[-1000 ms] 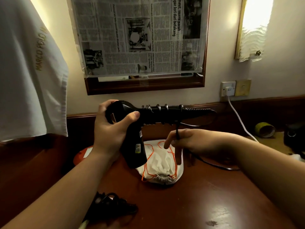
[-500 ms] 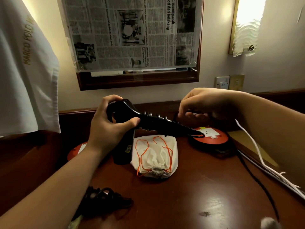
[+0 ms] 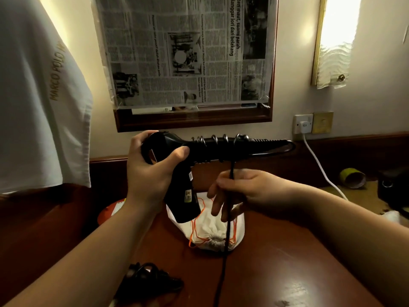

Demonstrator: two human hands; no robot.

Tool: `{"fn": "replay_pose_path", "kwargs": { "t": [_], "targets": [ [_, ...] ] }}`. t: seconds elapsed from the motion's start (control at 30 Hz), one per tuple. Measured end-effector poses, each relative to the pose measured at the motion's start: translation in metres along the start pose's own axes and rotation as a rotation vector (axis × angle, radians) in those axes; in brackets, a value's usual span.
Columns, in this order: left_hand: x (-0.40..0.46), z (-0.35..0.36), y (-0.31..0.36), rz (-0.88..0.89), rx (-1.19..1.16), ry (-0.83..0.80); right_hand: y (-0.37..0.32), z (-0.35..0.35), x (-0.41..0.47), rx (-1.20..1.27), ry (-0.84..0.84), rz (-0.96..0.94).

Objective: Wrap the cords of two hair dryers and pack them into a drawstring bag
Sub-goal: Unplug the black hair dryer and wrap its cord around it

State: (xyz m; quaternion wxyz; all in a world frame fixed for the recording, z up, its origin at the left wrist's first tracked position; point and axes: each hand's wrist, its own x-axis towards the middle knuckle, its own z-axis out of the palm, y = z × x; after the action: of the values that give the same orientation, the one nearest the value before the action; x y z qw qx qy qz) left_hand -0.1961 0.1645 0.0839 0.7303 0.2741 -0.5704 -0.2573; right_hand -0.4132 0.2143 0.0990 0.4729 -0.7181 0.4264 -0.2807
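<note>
My left hand [image 3: 152,171] grips a black hair dryer [image 3: 177,156] at its head, raised above the desk with the handle pointing right. Several turns of its black cord [image 3: 225,231] coil around the handle. The cord drops from the handle through my right hand [image 3: 239,191], which pinches it just below, then trails down over the desk. A white drawstring bag [image 3: 212,229] with orange strings lies on the desk under both hands, its mouth drawn shut. A second dark hair dryer [image 3: 150,280] with bundled cord lies at the front left, beside my left forearm.
A wooden desk [image 3: 276,262] runs to a wall with a newspaper-covered mirror [image 3: 188,52]. A white cable [image 3: 318,167] hangs from a wall socket [image 3: 303,125]. A tape roll [image 3: 352,178] lies far right, an orange object [image 3: 110,211] behind my left wrist, a white cloth [image 3: 37,107] hangs left.
My right hand has come down from above the handle to below it, carrying the cord round for another turn. The dryer's handle has levelled out again.
</note>
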Motion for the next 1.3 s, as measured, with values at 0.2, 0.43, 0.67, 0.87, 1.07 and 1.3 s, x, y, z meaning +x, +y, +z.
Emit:
{"fn": "replay_pose_path", "kwargs": {
  "t": [0.2, 0.43, 0.67, 0.87, 1.07, 1.3],
  "targets": [
    [0.004, -0.011, 0.015, -0.049, 0.032, -0.187, 0.029, -0.029, -0.003, -0.291, 0.088, 0.079],
    [0.008, -0.026, 0.017, 0.003, 0.230, -0.383, -0.030, -0.045, 0.016, -0.405, 0.103, 0.077],
    [0.010, -0.029, -0.003, 0.095, 0.298, -0.156, -0.063, -0.052, 0.004, -0.358, 0.076, 0.195],
    [0.013, -0.020, -0.014, 0.100, 0.196, 0.111, -0.042, -0.030, 0.009, -0.299, -0.015, 0.157],
    [0.009, -0.011, -0.004, 0.005, 0.020, -0.001, 0.000, -0.022, 0.029, -0.378, 0.030, 0.070],
    [0.008, -0.019, -0.001, -0.084, 0.116, -0.282, 0.005, -0.060, 0.039, -0.635, 0.277, 0.082]
  ]
}}
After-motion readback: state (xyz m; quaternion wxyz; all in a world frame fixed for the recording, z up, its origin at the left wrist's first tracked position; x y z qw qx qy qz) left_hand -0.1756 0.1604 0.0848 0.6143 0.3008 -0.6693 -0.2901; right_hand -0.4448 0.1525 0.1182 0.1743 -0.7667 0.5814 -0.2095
